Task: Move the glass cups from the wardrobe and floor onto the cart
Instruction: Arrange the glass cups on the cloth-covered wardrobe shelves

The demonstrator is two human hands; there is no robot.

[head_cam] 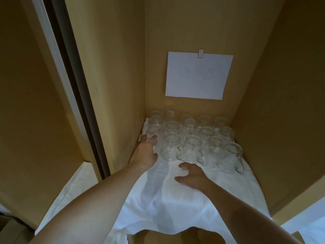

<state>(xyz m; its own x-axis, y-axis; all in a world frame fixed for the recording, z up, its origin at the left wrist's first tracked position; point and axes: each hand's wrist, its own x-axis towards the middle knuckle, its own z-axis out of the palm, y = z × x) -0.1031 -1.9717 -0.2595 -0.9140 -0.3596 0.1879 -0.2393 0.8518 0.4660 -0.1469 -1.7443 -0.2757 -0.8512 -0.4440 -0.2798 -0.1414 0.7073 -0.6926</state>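
Several clear glass cups (190, 138) stand upside down in rows on a white cloth (175, 199) at the back of a wardrobe shelf; some have handles. My left hand (146, 152) reaches to the front left of the group, its fingers and thumb spread against a faint cup (155, 147) at the cloth's left edge. Whether it grips that cup is unclear. My right hand (192, 176) hovers over the bare cloth just in front of the cups, fingers loosely bent and holding nothing. The cart is out of view.
The wardrobe's wooden walls (274, 103) close in on the left, back and right. A white paper note (197, 75) is taped to the back wall. A dark sliding-door rail (75, 85) runs down the left. More white cloth (70, 189) lies in the neighbouring compartment.
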